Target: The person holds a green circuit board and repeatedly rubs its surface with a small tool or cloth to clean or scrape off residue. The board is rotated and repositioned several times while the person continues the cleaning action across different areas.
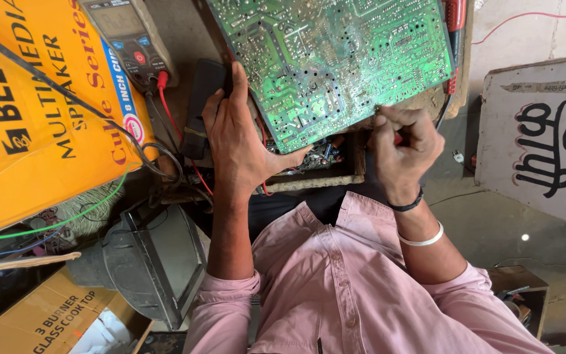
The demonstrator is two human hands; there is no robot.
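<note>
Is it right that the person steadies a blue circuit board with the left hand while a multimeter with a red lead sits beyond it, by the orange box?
Not quite: the circuit board is green, not blue, as the head view shows. The rest holds: the left hand steadies its lower edge, and the multimeter with its red lead sits beyond, by the orange box.
</note>
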